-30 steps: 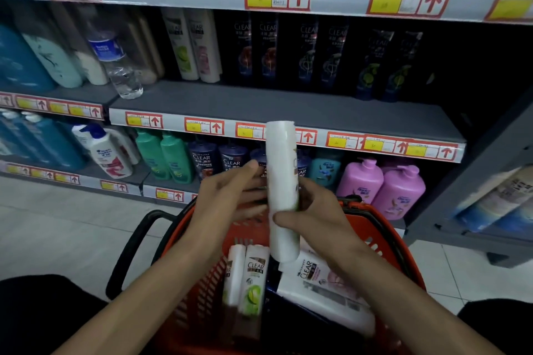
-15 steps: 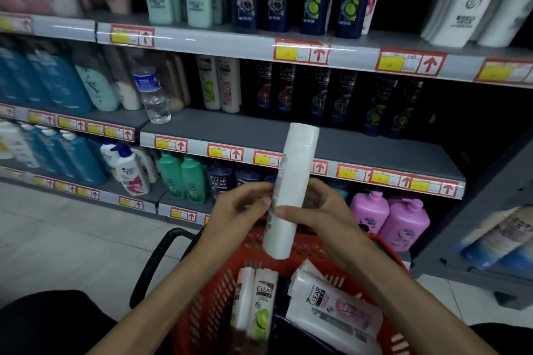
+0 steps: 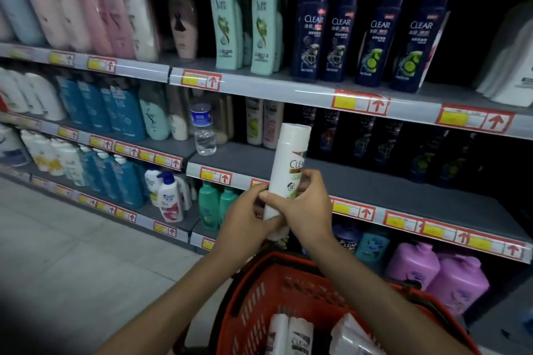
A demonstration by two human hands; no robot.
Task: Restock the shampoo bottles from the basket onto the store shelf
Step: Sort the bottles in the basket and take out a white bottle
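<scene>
While you hold the bottle (image 3: 290, 170), mind its slick skin

Because your left hand (image 3: 245, 216) and right hand (image 3: 305, 210) both curl round its lower half, it stands nearly upright above the basket (image 3: 251, 297), short of the shelf (image 3: 360, 181) behind the basket. Judge it light, stiff, slippery plastic: grip the mid-body, thumbs opposed.

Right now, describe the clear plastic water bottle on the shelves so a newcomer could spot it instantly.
Start at the grey middle shelf, level with the held white shampoo bottle. At its left end, near the front edge, stands the water bottle. Unlike the opaque shampoo bottles around it, it is see-through, with a blue label.
</scene>
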